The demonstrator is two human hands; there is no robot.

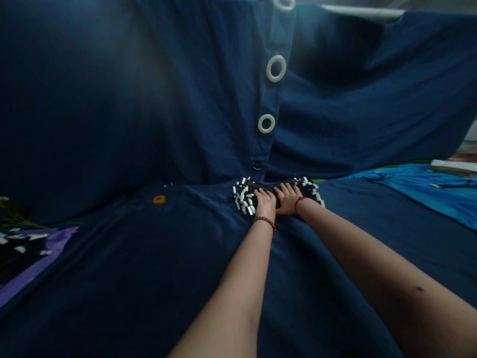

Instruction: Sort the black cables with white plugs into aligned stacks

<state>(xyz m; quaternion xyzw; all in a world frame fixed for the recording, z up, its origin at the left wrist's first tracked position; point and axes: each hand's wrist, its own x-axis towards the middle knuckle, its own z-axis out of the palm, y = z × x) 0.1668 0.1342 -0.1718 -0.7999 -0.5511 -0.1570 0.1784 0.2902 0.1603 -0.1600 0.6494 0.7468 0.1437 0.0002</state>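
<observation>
A bundle of thin black strips with white tips (245, 196) lies across the dark blue cloth (179, 258), white ends showing at both sides. My left hand (265, 203), with a brown bead bracelet at the wrist, rests on the middle of the bundle with its fingers stretched forward. Just right of it, my right hand (287, 199), wearing a red cord, lies on the same bundle with fingers spread. The two hands are side by side, close together. Parts of the bundle are hidden beneath them.
Behind hangs a blue curtain (208, 89) with white eyelet rings (276, 68). An orange roll of tape (159, 199) sits to the left. At the far left are more white-tipped black pieces on a purple sheet (61, 243). A bright blue sheet (417, 189) lies at right.
</observation>
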